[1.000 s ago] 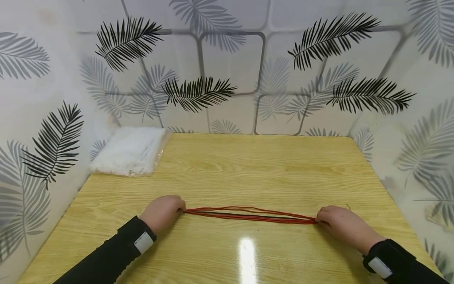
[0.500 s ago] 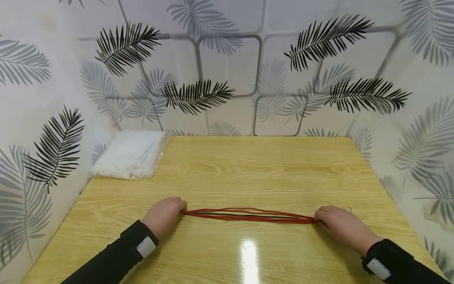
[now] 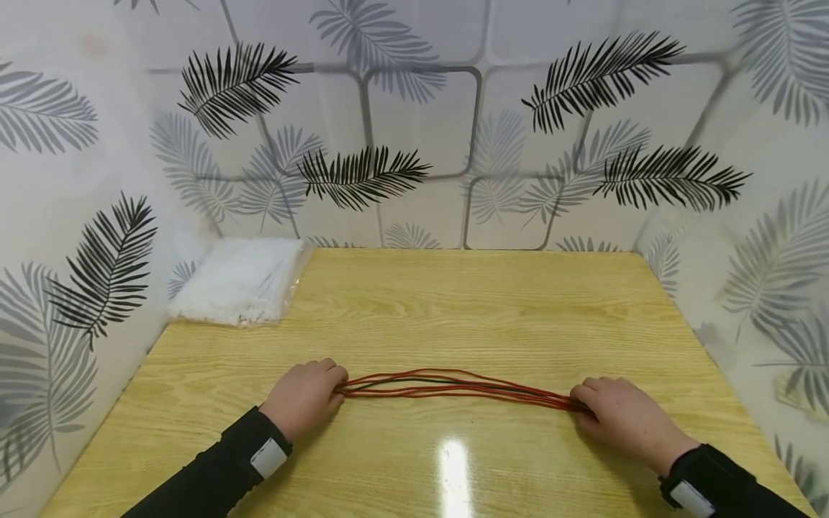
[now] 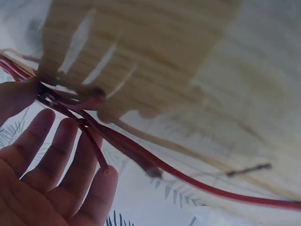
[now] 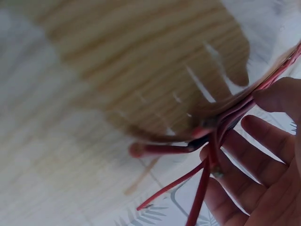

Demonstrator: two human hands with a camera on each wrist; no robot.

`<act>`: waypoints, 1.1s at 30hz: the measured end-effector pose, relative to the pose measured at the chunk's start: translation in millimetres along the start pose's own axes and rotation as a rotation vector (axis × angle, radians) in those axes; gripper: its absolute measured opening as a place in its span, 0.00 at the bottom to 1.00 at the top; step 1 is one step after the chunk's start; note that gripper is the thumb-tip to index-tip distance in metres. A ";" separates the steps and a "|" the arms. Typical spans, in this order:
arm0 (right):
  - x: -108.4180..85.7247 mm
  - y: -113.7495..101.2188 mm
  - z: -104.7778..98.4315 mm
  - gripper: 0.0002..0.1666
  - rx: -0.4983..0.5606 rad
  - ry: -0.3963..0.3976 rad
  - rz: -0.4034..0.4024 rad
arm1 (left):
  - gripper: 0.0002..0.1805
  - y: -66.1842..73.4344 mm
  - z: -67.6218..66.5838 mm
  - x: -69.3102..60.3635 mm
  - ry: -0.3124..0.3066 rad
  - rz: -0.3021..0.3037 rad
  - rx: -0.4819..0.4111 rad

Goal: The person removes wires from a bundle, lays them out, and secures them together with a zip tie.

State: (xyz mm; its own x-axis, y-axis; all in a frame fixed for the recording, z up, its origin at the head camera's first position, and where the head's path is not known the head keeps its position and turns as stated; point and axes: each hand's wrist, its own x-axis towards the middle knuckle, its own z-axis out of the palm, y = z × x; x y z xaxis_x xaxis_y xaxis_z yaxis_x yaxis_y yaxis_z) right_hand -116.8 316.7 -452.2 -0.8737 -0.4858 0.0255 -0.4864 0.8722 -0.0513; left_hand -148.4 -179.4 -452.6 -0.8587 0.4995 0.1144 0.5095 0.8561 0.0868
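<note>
A bundle of thin red cords with a dark green one among them stretches across the table between both hands. My left hand pinches its left end; in the left wrist view the thumb presses the cords near the fingertips of that hand, and loose ends stick out past them. At the bundle's right end my right hand grips it between thumb and fingers. Several loose cord ends fan out beyond the fingers of the right hand in the right wrist view.
A clear plastic bag with white contents lies at the table's back left corner. The glossy wooden table meets leaf-patterned covering at its back and sides. Light reflects off the table near the front.
The cords between the hands have slackened, spread apart and bowed toward the back of the table. My left hand has shifted slightly right; the right hand has barely moved.
</note>
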 end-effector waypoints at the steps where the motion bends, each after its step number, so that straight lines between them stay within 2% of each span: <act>1: -0.1 -0.9 -0.6 0.09 0.003 0.007 0.005 | 0.11 0.5 -0.1 -0.4 -0.005 -0.007 -0.005; 8: 2.8 -13.0 -5.4 0.14 0.023 0.080 0.033 | 0.20 1.8 -4.9 -5.0 0.026 -0.048 -0.048; 13: 5.5 -26.3 -9.2 0.25 0.050 0.122 0.089 | 0.25 -8.7 -12.8 -7.3 0.042 -0.119 -0.089; 17: 8.1 -34.7 -9.3 0.39 0.087 0.139 0.109 | 0.29 -25.6 -21.2 -11.0 0.078 -0.215 -0.101; 20: 8.7 -38.2 -9.0 0.45 0.096 0.145 0.108 | 0.32 -39.0 -25.5 -12.3 0.096 -0.272 -0.099; 28: 6.6 -41.1 -9.5 0.49 0.102 0.152 0.094 | 0.37 -73.6 -26.3 -8.2 0.074 -0.360 -0.108; 33: 5.6 -41.8 -5.3 0.50 0.102 0.129 0.088 | 0.38 -105.2 -25.5 -4.5 0.072 -0.434 -0.045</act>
State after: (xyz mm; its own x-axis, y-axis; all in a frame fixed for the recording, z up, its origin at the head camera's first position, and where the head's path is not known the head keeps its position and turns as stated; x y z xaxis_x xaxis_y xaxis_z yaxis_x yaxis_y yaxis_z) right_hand -101.4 277.8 -444.6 -0.9093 -0.3903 0.1442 -0.4107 0.8977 -0.1595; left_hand -196.8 -275.0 -437.0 -0.9886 0.0830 0.1260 0.1055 0.9771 0.1846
